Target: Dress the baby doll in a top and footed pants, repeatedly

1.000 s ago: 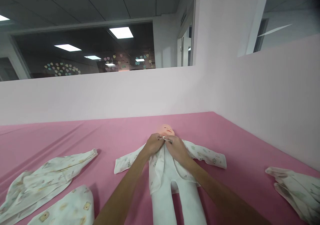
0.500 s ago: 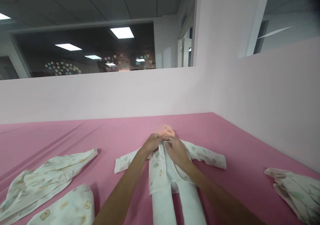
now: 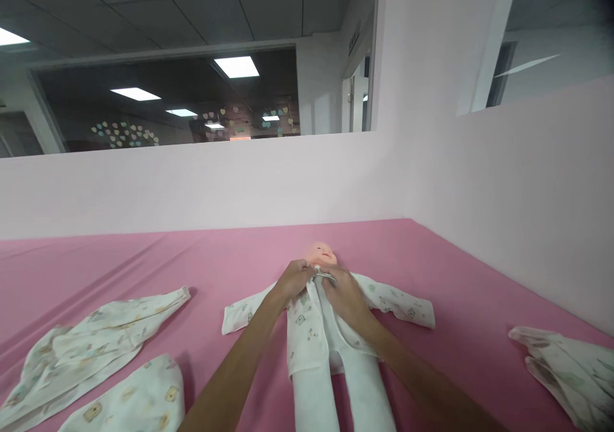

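Observation:
A baby doll (image 3: 322, 253) lies on its back on the pink sheet (image 3: 230, 259), head away from me, white legs toward me. It wears a white printed top (image 3: 307, 326) with sleeves spread to both sides. My left hand (image 3: 293, 280) pinches the left front edge of the top at the doll's neck. My right hand (image 3: 344, 296) is closed on the right front edge beside it. The two hands meet just below the doll's chin.
A printed white garment (image 3: 81, 349) lies at the left, another piece (image 3: 134, 403) at the bottom left. A crumpled garment (image 3: 566, 368) lies at the right edge. Pale partition walls (image 3: 503, 227) close off the back and right side.
The left front flap of the top, folded open a second ago, now lies closed over the doll's chest. Both hands stay at the neck.

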{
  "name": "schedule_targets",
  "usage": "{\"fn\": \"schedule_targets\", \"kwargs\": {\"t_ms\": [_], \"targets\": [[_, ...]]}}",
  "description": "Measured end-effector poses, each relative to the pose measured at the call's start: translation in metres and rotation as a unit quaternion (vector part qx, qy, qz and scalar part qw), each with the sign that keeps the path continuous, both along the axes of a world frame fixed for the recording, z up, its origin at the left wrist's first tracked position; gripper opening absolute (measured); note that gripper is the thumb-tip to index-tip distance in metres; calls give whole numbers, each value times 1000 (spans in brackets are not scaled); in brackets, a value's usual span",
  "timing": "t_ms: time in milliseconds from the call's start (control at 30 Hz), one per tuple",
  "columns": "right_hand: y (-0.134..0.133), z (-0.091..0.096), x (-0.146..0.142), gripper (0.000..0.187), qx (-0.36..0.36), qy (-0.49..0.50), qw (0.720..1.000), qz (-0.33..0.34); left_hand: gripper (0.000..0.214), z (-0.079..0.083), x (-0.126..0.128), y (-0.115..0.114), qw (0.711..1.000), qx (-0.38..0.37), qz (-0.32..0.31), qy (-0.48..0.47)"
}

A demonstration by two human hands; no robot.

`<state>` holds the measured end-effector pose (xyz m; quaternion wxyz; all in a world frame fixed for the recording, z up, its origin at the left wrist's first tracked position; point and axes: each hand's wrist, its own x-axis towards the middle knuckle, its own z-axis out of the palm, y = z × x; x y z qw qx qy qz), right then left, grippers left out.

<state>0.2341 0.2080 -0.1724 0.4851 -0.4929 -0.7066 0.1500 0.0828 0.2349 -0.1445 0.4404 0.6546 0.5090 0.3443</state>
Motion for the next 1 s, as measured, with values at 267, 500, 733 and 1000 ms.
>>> {"fn": "schedule_targets", "kwargs": {"t_ms": [267,500,733,1000], "targets": [[-20,-8,18,17,-12,-4,994,-104,12,-5,1,-41,980,130,96,120],[-33,2,13,14,-30,63,995,-77,2,-8,0,-52,957,166,129,200],[-50,16,8,20,-101,145,984,5,10,-16,2,-60,934,262,129,206],[-45,17,2,17,-122,229,965,32,12,-17,10,-61,898,341,123,249]]}}
